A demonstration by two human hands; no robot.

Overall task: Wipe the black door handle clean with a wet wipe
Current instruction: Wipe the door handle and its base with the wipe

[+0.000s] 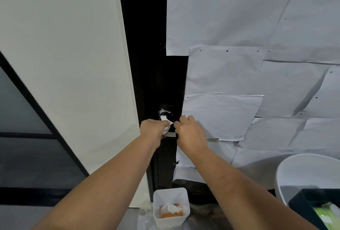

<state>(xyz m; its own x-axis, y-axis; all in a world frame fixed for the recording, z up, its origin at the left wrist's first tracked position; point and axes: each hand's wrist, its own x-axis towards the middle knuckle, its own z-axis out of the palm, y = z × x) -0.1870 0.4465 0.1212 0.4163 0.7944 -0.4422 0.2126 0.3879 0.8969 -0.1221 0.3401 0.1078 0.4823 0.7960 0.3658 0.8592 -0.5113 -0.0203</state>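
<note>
Hands met at the black door (147, 75), a dark upright strip between a pale wall panel (73, 64) on one side and overlapping sheets of white paper (239, 45) taped over the other. Low on that door sat the door handle (165, 114), its round base smeared with white streaks; the lever itself was mostly hidden behind the fingers, so its long axis and which way it pointed could not be told.

Left hand (153, 128) was curled closed around a crumpled white wet wipe (166, 124), pressing it against the handle just below the round base, with a corner of the wipe poking up over the streaked metal. Right hand (189, 132) was just beside it, toward the papered side of the door, fingers bent inward at the handle; whether it gripped anything could not be made out.

Below the handle, at the foot of the door, stood a small white bin (171, 209) with used wipes and something orange inside. Off to the papered side of the door, a large white tub (294, 167) showed at the corner.
</note>
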